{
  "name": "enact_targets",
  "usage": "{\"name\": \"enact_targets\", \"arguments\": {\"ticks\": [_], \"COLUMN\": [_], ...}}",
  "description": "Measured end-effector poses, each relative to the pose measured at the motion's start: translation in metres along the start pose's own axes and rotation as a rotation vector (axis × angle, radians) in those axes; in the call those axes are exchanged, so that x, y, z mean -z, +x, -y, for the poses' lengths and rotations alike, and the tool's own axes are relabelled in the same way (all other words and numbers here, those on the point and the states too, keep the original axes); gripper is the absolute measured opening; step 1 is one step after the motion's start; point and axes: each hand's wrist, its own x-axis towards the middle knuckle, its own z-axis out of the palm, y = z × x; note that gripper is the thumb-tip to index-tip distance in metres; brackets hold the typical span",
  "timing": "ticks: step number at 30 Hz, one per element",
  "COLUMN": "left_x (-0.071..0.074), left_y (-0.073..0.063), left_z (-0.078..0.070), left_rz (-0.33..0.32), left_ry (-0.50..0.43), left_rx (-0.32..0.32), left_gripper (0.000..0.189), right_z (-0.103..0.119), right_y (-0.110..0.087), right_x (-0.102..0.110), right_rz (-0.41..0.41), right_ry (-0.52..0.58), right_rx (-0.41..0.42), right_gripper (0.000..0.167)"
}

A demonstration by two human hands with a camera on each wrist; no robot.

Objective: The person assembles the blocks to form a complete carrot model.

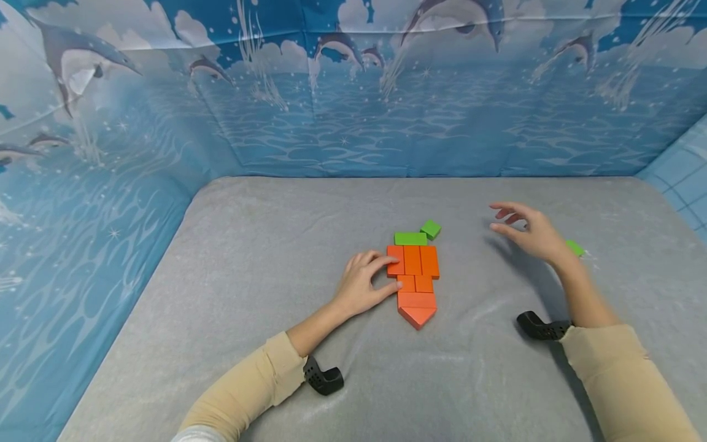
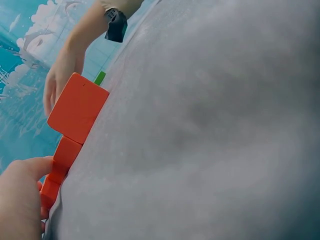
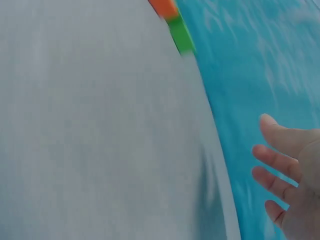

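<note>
Several orange blocks (image 1: 412, 260) lie edge to edge on the grey cloth, with a triangular orange block (image 1: 418, 317) at the near end. Along their far edge sits a green rectangular block (image 1: 410, 239), and a green cube (image 1: 431, 229) stands turned at its right corner. My left hand (image 1: 361, 285) rests against the left side of the orange group, index finger by the larger blocks and thumb by a small one. Off to the right, my right hand (image 1: 527, 233) hovers above the cloth with loosely bent fingers and holds nothing.
Another green block (image 1: 575, 248) lies on the cloth beyond my right wrist, partly hidden by it. Grey cloth (image 1: 276, 245) covers the table. A blue curtain with dolphins (image 1: 353, 135) hangs along the back and left. Black wrist mounts (image 1: 323, 377) stick out from both sleeves.
</note>
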Motion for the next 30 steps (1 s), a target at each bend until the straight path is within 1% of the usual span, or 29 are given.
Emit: {"name": "enact_targets", "arguments": {"ticks": [4, 5, 6, 8, 10, 12, 13, 15, 18, 22, 26, 28, 30], "left_x": [0.000, 0.000, 0.000, 0.000, -0.001, -0.001, -0.001, -0.001, -0.001, -0.001, -0.002, -0.002, -0.002], "left_y": [0.000, 0.000, 0.000, 0.001, 0.001, 0.001, 0.001, 0.001, 0.000, 0.001, 0.001, 0.001, 0.001], "left_z": [0.000, 0.000, 0.000, 0.000, 0.000, 0.000, 0.000, 0.000, 0.001, 0.001, 0.001, 0.001, 0.001], "left_rz": [0.000, 0.000, 0.001, 0.002, 0.001, 0.002, 0.002, 0.004, 0.009, 0.010, 0.004, 0.004, 0.004], "left_ry": [0.000, 0.002, 0.002, 0.006, 0.005, 0.004, 0.005, 0.003, 0.007, 0.010, 0.008, 0.006, 0.006], "left_rx": [-0.001, -0.001, -0.001, 0.000, -0.002, -0.001, 0.000, 0.002, 0.006, 0.005, 0.003, 0.004, 0.004], "left_gripper": [0.043, 0.043, 0.043, 0.043, 0.044, 0.044, 0.044, 0.044, 0.044, 0.044, 0.044, 0.044, 0.044], "right_z": [-0.050, -0.063, -0.075, -0.093, -0.104, -0.107, -0.107, -0.101, -0.090, -0.088, -0.092, -0.095, -0.095], "right_y": [-0.015, -0.019, -0.023, -0.033, -0.043, -0.052, -0.056, -0.063, -0.069, -0.073, -0.077, -0.078, -0.078], "right_x": [0.021, 0.026, 0.032, 0.043, 0.053, 0.061, 0.064, 0.069, 0.071, 0.070, 0.070, 0.070, 0.069], "right_rz": [-0.047, -0.052, -0.046, -0.035, -0.020, 0.015, 0.025, 0.054, 0.112, 0.197, 0.243, 0.259, 0.264], "right_ry": [-0.074, -0.104, -0.108, -0.111, -0.138, -0.118, -0.127, -0.116, -0.101, -0.101, -0.067, -0.052, -0.062], "right_rx": [-0.050, -0.073, -0.090, -0.134, -0.164, -0.180, -0.187, -0.207, -0.255, -0.318, -0.331, -0.323, -0.317], "right_gripper": [0.044, 0.044, 0.044, 0.043, 0.042, 0.041, 0.041, 0.040, 0.043, 0.049, 0.052, 0.053, 0.054]}}
